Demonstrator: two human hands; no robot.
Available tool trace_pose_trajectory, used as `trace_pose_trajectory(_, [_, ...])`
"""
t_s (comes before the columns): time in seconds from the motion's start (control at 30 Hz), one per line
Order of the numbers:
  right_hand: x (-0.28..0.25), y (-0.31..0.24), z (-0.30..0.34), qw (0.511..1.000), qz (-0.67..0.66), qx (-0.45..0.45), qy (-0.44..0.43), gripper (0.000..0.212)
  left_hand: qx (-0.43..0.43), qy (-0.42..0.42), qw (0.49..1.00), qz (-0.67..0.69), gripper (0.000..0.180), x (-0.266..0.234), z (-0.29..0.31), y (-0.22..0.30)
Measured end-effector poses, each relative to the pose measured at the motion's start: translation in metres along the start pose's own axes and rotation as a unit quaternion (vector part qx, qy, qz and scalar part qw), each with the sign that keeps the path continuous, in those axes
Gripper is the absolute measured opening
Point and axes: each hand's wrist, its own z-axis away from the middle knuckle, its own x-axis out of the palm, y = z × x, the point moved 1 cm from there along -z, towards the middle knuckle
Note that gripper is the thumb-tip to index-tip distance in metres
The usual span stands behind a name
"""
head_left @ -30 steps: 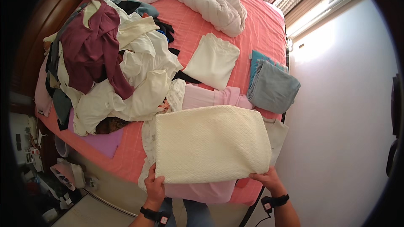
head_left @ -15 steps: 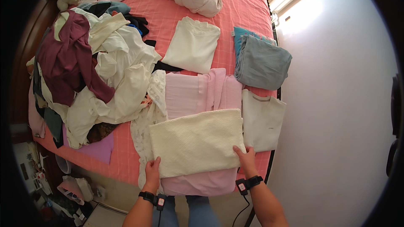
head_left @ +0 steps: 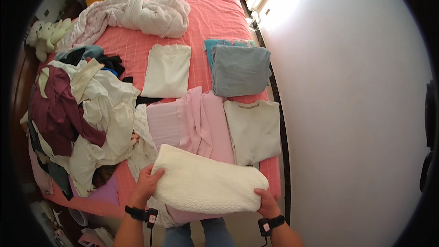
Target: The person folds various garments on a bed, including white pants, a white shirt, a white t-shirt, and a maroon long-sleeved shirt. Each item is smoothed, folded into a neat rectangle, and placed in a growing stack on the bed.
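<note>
A folded cream textured cloth (head_left: 208, 183) spans the space between my hands above the near edge of the bed, its kind not clear. My left hand (head_left: 148, 180) grips its left end, thumb on top. At the right end, my right hand (head_left: 267, 201) pinches the corner, thumb over the fabric. Beneath and beyond the cloth lies a pink garment (head_left: 206, 123), partly covered by it. A folded off-white top (head_left: 254, 132) rests to the right of the pink one. White patterned fabric (head_left: 145, 144) trails down near my left hand.
A large heap of clothes (head_left: 100, 110), with a maroon garment (head_left: 57, 110) on it, fills the left. Farther back are a folded white garment (head_left: 168, 71), a folded grey cloth (head_left: 240, 68) and a crumpled quilt (head_left: 151, 16). The wall (head_left: 347, 110) runs along the right.
The view has swung to the right and up the bed. The cream cloth has been lifted and tilted, its right end now lower; both hands keep their hold on it.
</note>
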Motion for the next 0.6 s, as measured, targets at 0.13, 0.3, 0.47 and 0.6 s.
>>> trace_pose_trajectory(0.13, [-0.015, -0.026, 0.038, 0.988, -0.003, -0.141, 0.057, 0.072, 0.041, -0.166, 0.960, -0.223, 0.035, 0.096, -0.083, 0.061])
trace_pose_trajectory(0.3, [-0.049, -0.034, 0.036, 0.949, -0.036, -0.295, 0.101, 0.067, 0.122, -0.277, 0.888, -0.345, 0.034, 0.245, -0.196, 0.131])
trace_pose_trajectory(0.47, [-0.070, -0.023, 0.004, 0.961, -0.095, -0.230, 0.119, 0.065, 0.174, -0.264, 0.816, -0.484, 0.034, 0.330, -0.247, 0.163])
trace_pose_trajectory(0.6, [-0.078, -0.001, 0.012, 0.958, -0.103, -0.237, 0.126, 0.063, 0.186, -0.276, 0.762, -0.555, 0.036, 0.325, -0.240, 0.135])
